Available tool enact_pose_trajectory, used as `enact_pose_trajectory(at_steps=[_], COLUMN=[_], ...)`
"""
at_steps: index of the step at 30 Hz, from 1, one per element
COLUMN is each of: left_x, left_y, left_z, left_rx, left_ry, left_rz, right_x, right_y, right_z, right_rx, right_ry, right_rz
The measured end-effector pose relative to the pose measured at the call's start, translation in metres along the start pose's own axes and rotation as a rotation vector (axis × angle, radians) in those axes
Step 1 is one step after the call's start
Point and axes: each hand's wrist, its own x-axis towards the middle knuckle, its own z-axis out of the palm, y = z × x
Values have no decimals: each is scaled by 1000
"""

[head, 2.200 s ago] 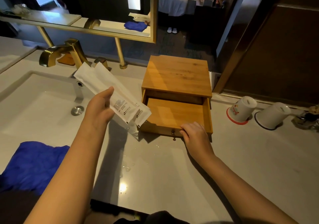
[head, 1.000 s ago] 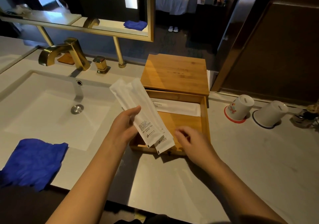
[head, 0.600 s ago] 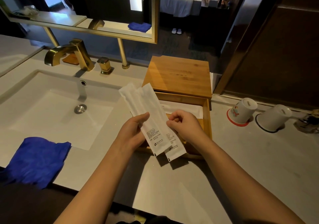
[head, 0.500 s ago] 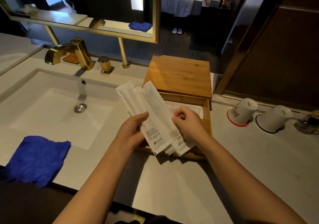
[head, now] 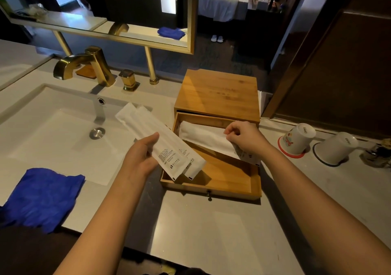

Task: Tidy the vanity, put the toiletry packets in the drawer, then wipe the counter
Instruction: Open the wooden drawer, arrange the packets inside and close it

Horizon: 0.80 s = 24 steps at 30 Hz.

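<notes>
Two packets (head: pixel 167 147) are sitting pinched in the left hand (head: pixel 140 158) near the open drawer (head: pixel 224 175); right hand (head: pixel 246 137) is gripping another packet (head: pixel 205 137) over it

small print on white packets (head: pixel 169 154) too blurred to read

Single head view, angled forward-down over counter (head: pixel 211 232), close; mirror (head: pixel 127 10) at top, probably cropped.
</notes>
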Motion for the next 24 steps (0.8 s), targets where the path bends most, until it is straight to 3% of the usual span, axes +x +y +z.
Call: enact_pose_trajectory(at_steps=[8,12,18,24], left_x=[0,2,3,4], left_y=[3,3,-2,-1], left_z=[-7,-8,-4,-3], left_rx=[25,8,4,2], left_ry=[-11,-16,-12,-20], left_rz=[-14,-18,-38,-21], right_x=[0,-10,-13,0], right_y=[-6,-13,-9,9], right_z=[7,4,1,7], right_rx=[-20,398,568,-202], right_ry=[-94,-207,-358,-144], right_rz=[26,199,127,-162])
